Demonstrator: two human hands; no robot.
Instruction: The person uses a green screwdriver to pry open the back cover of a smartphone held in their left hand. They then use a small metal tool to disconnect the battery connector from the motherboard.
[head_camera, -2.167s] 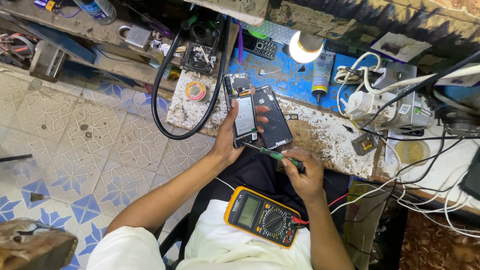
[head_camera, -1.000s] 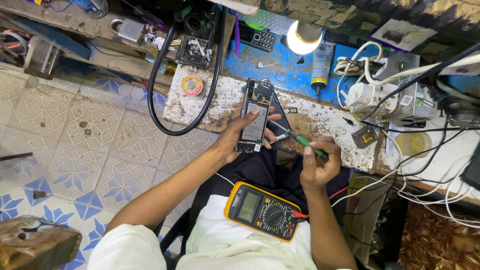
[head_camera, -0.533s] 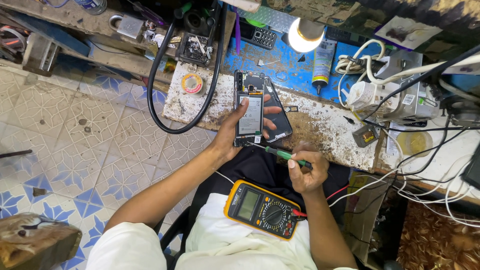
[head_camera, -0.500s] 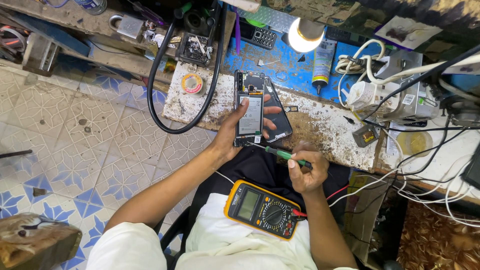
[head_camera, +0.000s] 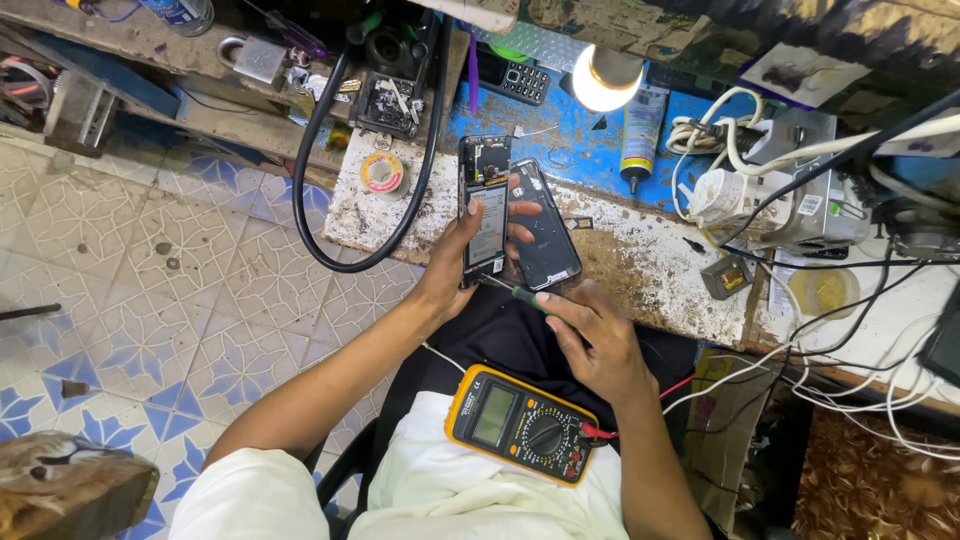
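We see the desk, a worn, speckled slab running left to right across the far half of the scene, with patterned floor tiles to its left. A thick black hose loops off the desk's left end. A lit bulb sits far centre, a tangle of white cables far right. The yellow multimeter rests on the lap, near us, below both hands, with a red lead leaving its right side.

The opened phone stands up off the desk edge, its long axis running near to far, tilted slightly; its insides face us. The left hand grips it from the left and below, thumb along the left edge, fingers wrapped behind and showing at the right edge. Just right of it, touching or nearly so, a dark back cover lies flat on the desk, same near-far axis.

The right hand is near and right of the phone, its grip narrow, pinching a green-handled screwdriver. The tool's shaft points left and far, with its tip at the phone's lower right corner. So the phone lies up-left of the right-hand grip, which is the closer free hand. Nothing stands between tip and phone. A solder spool sits left of the phone, and a spray can is far right.
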